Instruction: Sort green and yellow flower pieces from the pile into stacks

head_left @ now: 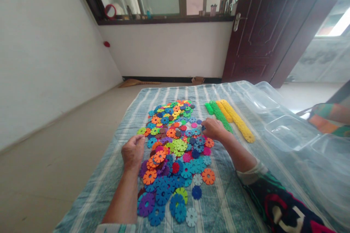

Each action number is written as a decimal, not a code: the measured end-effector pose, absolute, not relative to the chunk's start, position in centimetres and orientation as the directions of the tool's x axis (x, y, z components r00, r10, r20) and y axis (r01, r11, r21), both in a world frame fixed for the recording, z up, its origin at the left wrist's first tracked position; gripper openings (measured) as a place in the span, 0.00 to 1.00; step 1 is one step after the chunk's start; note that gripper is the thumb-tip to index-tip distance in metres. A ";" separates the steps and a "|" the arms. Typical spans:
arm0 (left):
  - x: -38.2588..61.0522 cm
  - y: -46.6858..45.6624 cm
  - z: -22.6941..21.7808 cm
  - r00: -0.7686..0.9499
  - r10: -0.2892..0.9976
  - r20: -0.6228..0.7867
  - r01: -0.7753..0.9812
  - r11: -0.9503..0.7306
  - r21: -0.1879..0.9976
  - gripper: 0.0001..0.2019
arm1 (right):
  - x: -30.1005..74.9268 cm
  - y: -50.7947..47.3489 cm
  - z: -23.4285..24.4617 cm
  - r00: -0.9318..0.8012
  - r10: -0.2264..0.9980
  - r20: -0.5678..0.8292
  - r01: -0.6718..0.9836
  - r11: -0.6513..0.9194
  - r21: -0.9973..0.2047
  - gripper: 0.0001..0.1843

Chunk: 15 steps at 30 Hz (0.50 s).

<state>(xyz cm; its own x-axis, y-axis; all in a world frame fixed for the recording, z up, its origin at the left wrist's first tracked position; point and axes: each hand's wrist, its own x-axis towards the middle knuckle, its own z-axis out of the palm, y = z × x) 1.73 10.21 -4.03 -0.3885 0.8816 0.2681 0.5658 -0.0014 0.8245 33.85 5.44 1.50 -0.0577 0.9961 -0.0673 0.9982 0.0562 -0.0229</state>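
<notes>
A long heap of notched plastic discs (179,145) in many colours covers the middle of the cloth. At its left side is my left hand (133,151), closed with thumb and forefinger together beside a lime disc (141,131). Whatever those fingers hold, if anything, is hidden. Across the heap, my right hand (213,128) is closed, its fingertips down by a small dark blue disc (199,121). I cannot tell whether a disc is pinched there. Just beyond that hand lie rows of overlapping green discs (221,115) and yellow discs (237,122).
Clear plastic tubs (291,131) stand along the right of the striped cloth (123,116). Beyond the table are a white wall (169,49), a window ledge with small items and a dark red door (251,40). A broom (133,82) lies on the floor.
</notes>
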 end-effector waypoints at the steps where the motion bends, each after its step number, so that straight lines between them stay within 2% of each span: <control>1: 1.7 10.2 -4.1 -0.387 0.882 0.268 0.565 -0.003 0.825 0.16 | 33.9 5.4 1.5 -0.057 0.996 -0.066 0.998 0.056 -0.023 0.17; 15: 1.8 10.1 -4.1 -0.389 0.871 0.299 0.587 -0.015 0.809 0.14 | 34.1 5.8 0.8 -0.051 0.996 -0.068 0.998 0.048 -0.046 0.18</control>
<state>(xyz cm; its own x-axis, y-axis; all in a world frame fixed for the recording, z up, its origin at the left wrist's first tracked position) 1.80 10.06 -4.07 -0.3892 0.8714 0.2987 0.5872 -0.0151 0.8093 34.10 5.80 0.82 -0.0509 0.9964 -0.0684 0.9978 0.0479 -0.0458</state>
